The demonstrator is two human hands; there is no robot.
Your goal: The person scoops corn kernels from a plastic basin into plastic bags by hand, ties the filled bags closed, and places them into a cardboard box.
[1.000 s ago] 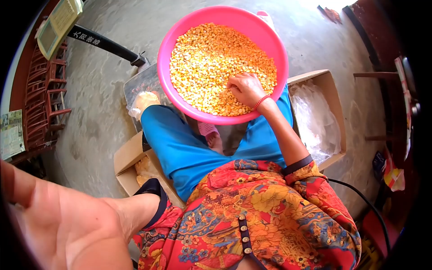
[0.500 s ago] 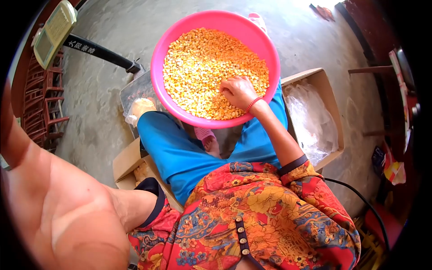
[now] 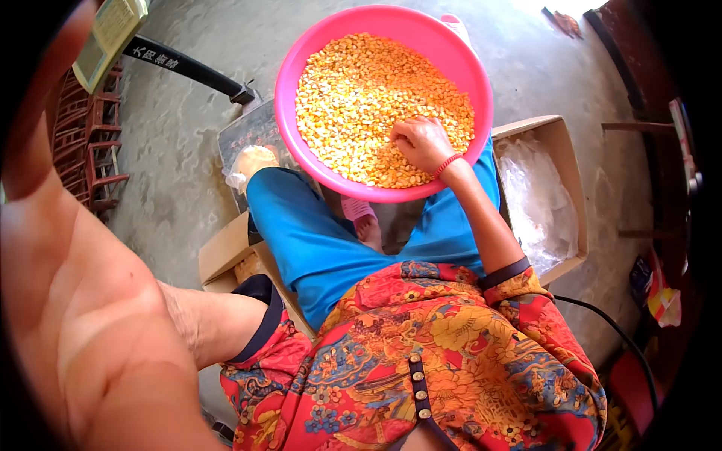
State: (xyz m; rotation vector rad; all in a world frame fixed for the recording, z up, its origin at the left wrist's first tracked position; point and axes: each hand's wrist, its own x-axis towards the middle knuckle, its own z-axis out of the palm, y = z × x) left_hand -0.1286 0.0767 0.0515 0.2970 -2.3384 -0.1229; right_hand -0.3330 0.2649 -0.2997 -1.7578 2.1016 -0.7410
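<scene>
A pink basin (image 3: 383,192) full of yellow corn kernels (image 3: 361,90) rests over the knees. My right hand (image 3: 425,145) lies on the kernels near the basin's right side, fingers curled inward; whether any kernels are inside the grip is hidden. A red bracelet (image 3: 449,164) circles that wrist. Close to the camera, my left hand (image 3: 98,316) is raised with its palm facing the lens and at least one digit stretched upward. Most of its other fingers fall outside the view, and nothing shows in the palm.
To the left stands a scale with a black pole (image 3: 188,69) and a platform (image 3: 239,134). A pale, plastic-wrapped bundle (image 3: 256,161) is beside the knee. Cardboard boxes flank the legs: one (image 3: 224,249) left, another (image 3: 565,154) right with clear plastic bags (image 3: 532,199). Wooden chairs (image 3: 94,139) stand far left.
The view has shifted, so the basin and legs appear farther right. A digit of my left hand now overlaps the scale's display. My right hand stays curled in the kernels.
</scene>
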